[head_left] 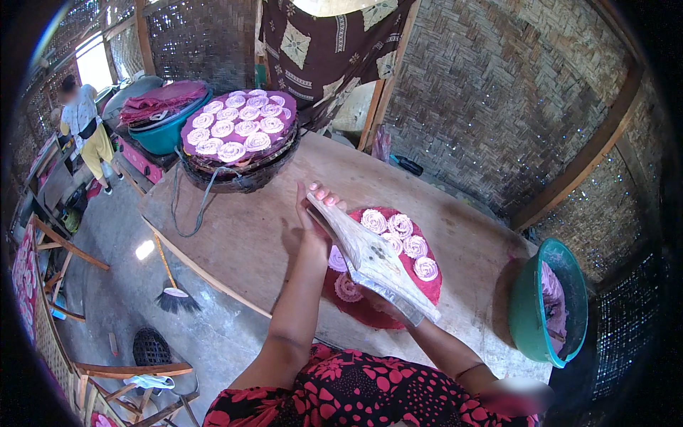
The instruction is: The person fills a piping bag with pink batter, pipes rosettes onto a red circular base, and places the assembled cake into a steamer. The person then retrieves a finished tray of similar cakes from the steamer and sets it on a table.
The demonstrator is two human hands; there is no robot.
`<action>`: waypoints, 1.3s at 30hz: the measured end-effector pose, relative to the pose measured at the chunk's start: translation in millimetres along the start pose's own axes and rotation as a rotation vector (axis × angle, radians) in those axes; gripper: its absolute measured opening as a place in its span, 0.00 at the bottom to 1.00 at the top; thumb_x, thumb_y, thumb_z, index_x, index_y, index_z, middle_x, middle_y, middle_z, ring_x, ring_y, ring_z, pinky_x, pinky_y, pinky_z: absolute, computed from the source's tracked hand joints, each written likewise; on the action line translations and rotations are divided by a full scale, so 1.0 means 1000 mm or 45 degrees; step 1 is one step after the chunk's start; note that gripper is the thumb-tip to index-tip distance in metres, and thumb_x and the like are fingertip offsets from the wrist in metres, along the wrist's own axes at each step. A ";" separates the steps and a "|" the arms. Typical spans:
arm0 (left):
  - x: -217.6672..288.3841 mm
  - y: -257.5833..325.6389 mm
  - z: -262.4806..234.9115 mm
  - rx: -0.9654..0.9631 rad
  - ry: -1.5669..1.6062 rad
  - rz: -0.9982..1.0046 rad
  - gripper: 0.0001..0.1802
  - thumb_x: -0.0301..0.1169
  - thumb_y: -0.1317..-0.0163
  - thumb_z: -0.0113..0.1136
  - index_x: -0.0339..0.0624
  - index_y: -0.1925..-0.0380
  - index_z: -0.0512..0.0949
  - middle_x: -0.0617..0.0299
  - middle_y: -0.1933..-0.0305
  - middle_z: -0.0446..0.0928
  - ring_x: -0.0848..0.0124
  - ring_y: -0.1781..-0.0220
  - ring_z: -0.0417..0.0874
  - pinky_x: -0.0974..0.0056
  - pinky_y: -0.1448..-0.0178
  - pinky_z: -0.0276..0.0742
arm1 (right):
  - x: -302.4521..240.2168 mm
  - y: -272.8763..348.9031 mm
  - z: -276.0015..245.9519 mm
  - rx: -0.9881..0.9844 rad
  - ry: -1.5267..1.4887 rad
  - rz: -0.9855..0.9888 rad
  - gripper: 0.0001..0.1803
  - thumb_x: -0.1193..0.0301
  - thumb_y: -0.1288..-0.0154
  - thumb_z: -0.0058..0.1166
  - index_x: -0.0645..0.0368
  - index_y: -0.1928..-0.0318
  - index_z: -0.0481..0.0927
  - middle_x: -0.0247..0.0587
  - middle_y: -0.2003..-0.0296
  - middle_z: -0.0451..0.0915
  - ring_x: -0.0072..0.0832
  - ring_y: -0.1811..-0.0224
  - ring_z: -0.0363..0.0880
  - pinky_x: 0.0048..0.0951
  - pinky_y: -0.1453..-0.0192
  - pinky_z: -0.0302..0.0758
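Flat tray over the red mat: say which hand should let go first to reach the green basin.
Right, probably. The right hand grips the flat tray at its near end, on the side where the green basin stands. The left hand holds the far end, farther from it.

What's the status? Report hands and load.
Left hand and right hand grip flat grey metal sheet, tilted over round red tray of pink rosettes. Nothing in between.

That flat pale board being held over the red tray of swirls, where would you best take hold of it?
By its two ends, as the hands do now: the left hand at the far end, the right hand under the near one. The board is long, thin and tilted on edge over the red tray, so probably an end grip from each side steadies it best.
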State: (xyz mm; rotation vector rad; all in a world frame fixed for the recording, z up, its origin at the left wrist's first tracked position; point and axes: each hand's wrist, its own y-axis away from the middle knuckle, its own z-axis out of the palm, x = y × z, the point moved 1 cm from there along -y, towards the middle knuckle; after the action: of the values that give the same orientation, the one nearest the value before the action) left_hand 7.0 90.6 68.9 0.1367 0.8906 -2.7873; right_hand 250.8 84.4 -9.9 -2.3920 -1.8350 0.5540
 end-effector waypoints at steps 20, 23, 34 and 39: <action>-0.087 0.009 -0.046 0.618 -0.159 -0.127 0.32 0.66 0.36 0.40 0.46 0.68 0.73 0.61 0.73 0.72 0.61 0.63 0.75 0.52 0.49 0.72 | -0.011 0.072 -0.175 -0.623 -1.641 1.365 0.45 0.28 0.37 0.28 0.56 0.44 0.70 0.48 0.67 0.81 0.34 0.69 0.84 0.34 0.65 0.82; -0.093 0.035 -0.066 0.900 -0.274 -0.048 0.31 0.66 0.36 0.40 0.48 0.70 0.71 0.64 0.74 0.69 0.64 0.68 0.73 0.55 0.53 0.71 | -0.021 0.074 -0.172 -0.696 -1.545 1.359 0.46 0.27 0.38 0.28 0.58 0.47 0.73 0.45 0.71 0.80 0.32 0.73 0.83 0.32 0.70 0.80; -0.091 0.020 -0.024 0.626 -0.248 -0.069 0.31 0.66 0.36 0.38 0.50 0.71 0.71 0.66 0.77 0.68 0.66 0.71 0.73 0.56 0.58 0.72 | -0.039 0.073 -0.199 -0.520 -1.472 1.387 0.43 0.30 0.35 0.32 0.62 0.64 0.79 0.40 0.78 0.78 0.27 0.81 0.79 0.28 0.78 0.77; -0.104 0.024 -0.004 0.814 -0.282 -0.068 0.25 0.61 0.34 0.43 0.52 0.71 0.70 0.70 0.77 0.68 0.70 0.72 0.71 0.60 0.58 0.70 | -0.040 0.077 -0.209 -0.517 -1.438 1.441 0.41 0.33 0.34 0.36 0.63 0.60 0.78 0.43 0.78 0.79 0.29 0.80 0.80 0.30 0.77 0.78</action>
State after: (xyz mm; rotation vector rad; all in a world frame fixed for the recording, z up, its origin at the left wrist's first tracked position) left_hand 113.6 91.9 68.3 -0.1005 -0.0646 -2.9521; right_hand 381.5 57.2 173.3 -3.6423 -0.3173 2.0769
